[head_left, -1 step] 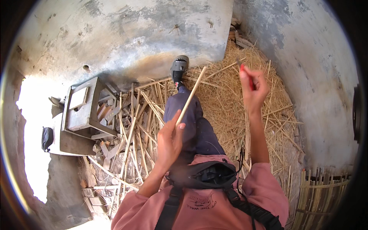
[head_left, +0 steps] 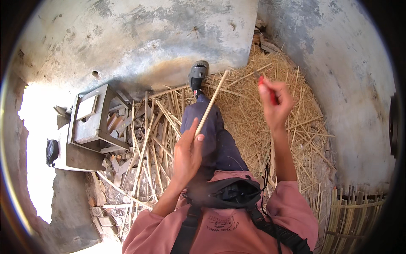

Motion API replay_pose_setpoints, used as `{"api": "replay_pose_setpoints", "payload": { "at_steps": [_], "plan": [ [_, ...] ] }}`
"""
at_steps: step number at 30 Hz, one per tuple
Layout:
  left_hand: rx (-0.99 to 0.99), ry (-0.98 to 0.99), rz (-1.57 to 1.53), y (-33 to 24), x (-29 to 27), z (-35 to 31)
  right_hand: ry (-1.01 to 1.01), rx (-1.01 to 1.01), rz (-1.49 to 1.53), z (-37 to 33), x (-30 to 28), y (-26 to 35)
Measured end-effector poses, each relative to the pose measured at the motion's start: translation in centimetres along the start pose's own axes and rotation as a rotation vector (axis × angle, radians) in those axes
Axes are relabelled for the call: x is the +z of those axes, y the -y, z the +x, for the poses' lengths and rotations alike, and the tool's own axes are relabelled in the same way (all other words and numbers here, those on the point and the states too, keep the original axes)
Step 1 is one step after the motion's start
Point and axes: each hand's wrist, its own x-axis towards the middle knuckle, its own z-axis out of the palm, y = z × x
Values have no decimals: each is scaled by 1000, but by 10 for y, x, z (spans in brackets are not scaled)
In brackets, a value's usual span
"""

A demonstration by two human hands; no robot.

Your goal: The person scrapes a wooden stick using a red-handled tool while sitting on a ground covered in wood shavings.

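Note:
Between the thumb and fingers of my left hand (head_left: 188,150) is a pale bamboo strip (head_left: 212,101), which slants up and away over my trouser leg. My right hand (head_left: 277,103) is closed around the red handle of a small knife (head_left: 261,79). Its short dark blade sticks out past my thumb toward the upper left. The blade and the strip are apart, with a gap of straw-coloured shavings seen between them.
Shavings (head_left: 241,106) cover the floor ahead and right. Loose strips (head_left: 146,156) lie to the left, beside a wooden stool (head_left: 101,134) on its side. My shoe (head_left: 198,75) is near the far panel (head_left: 139,38). A slatted bamboo piece (head_left: 353,220) stands lower right.
My right hand has shifted a little to the left with the knife, and the blade has tilted further left. My left hand and the bamboo strip have hardly moved.

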Motion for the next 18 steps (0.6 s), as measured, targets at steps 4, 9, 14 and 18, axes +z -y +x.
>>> {"api": "replay_pose_setpoints", "payload": {
  "at_steps": [4,9,14,18],
  "plan": [
    [2,31,-21,-9,2,11,158,-239,75,-33,29,38],
    [68,56,-117,7,6,11,369,-295,-49,-55,33,52],
    [-61,89,-319,6,7,9,401,-333,-75,-61,34,42],
    [-125,118,-473,9,6,9,410,-344,-54,-62,33,43]
  ]
}}
